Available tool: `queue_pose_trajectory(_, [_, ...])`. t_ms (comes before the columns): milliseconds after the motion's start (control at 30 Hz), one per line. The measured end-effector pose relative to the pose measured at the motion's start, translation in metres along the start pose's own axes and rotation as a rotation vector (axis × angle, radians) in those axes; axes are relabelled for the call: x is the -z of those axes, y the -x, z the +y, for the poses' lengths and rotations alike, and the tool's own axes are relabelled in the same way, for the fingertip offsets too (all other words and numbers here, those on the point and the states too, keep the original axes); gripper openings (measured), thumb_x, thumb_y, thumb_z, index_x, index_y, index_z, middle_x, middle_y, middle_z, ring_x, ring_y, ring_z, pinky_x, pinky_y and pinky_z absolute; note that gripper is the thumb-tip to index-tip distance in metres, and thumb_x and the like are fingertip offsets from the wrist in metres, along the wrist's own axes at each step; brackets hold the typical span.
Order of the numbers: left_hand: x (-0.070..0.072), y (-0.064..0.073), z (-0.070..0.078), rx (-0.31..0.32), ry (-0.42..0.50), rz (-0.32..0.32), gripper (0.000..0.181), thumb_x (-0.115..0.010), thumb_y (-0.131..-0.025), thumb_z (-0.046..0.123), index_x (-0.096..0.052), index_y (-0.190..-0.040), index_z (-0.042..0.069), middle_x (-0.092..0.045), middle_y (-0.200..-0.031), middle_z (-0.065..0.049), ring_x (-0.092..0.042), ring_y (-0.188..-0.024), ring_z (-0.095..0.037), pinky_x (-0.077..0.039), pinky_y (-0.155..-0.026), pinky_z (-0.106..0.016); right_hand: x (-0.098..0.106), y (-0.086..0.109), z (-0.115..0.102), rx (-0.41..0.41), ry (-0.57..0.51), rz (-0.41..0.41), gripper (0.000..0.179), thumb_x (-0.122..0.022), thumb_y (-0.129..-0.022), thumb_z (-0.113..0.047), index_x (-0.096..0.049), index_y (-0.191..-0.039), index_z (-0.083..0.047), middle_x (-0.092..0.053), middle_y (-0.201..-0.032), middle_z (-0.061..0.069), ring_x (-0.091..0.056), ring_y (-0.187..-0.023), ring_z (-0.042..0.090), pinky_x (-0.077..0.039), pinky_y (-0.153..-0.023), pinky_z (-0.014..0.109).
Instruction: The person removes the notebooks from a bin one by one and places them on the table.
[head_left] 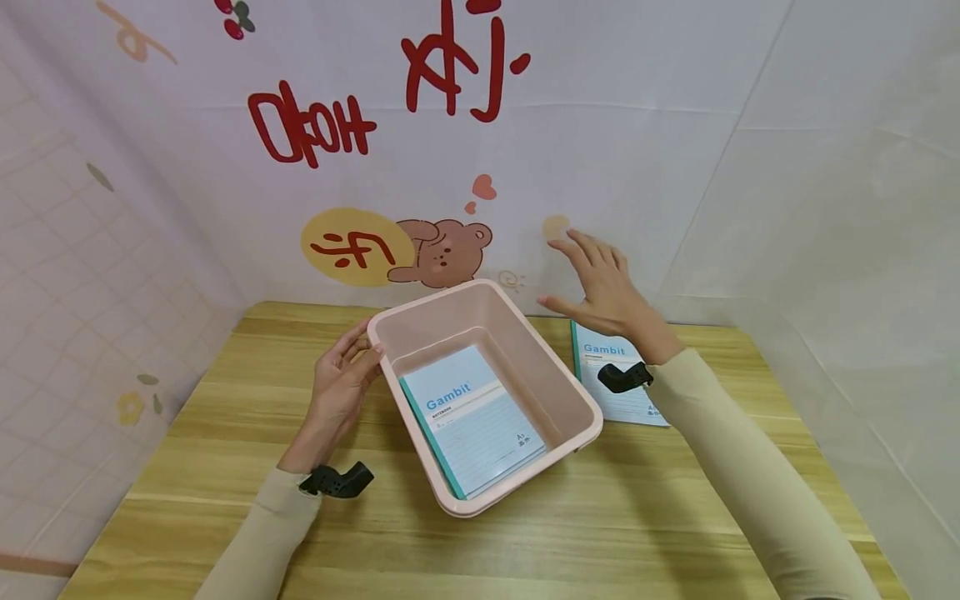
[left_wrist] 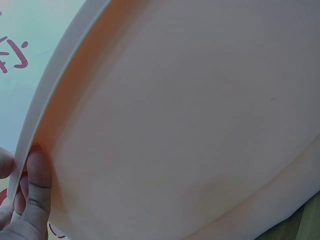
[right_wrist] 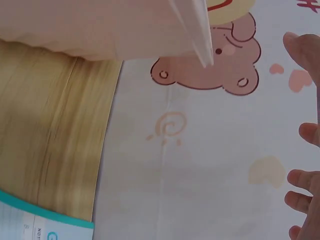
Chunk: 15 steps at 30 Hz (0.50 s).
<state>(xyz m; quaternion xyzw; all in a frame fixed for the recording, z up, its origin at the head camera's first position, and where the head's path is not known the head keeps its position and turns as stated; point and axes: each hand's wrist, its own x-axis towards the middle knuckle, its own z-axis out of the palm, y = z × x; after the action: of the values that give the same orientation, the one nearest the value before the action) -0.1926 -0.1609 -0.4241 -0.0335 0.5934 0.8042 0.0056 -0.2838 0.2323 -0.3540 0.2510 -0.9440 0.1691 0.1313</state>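
My left hand [head_left: 341, 385] grips the rim of a pale pink plastic bin [head_left: 528, 375] at its far left corner. In the left wrist view, fingers [left_wrist: 39, 185] pinch that rim, and the bin's outer wall [left_wrist: 175, 120] fills most of the picture. Inside the bin lies a light blue Gambit notebook [head_left: 472, 429] with a green spine, cover up. My right hand [head_left: 603, 287] is raised beyond the bin's right side with fingers spread, holding nothing. Below that hand and forearm, another Gambit notebook [head_left: 622, 407] lies on the table, partly covered by the wrist.
The wooden table [head_left: 247, 383] meets a white printed backdrop [head_left: 630, 150] at its far edge. A cartoon bear [head_left: 450, 254] and red characters are printed on it. Each wrist carries a black mount, and similar pale sheets stand at both sides.
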Motion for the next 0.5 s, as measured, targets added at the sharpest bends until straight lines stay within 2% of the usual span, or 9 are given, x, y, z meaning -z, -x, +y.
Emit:
queue_pose_trajectory(267, [0.0,0.0,0.001,-0.014,0.005,-0.014,0.062,-0.062,-0.1,0.001,-0.038,-0.157,0.006,-0.054,-0.12,-0.006,-0.066,-0.105,-0.013,-0.061,-0.088,-0.021,0.003,-0.011,-0.022,0.035,0.001,-0.026,0.085,-0.068,-0.089,-0.06,-0.034,-0.158,-0.024,-0.028,-0.164,0.015,-0.024,-0.151,0.036,-0.017,-0.12,0.064])
queue_pose_trajectory(500, [0.0,0.0,0.0,-0.006,-0.009,-0.011,0.061,-0.063,-0.101,0.004,-0.039,-0.157,0.008,-0.054,-0.119,-0.006,-0.066,-0.105,-0.013,-0.06,-0.088,-0.02,0.001,-0.019,-0.04,0.068,0.028,-0.042,0.089,-0.068,-0.086,-0.066,-0.032,-0.159,-0.029,-0.031,-0.161,0.012,-0.026,-0.149,0.033,-0.02,-0.119,0.062])
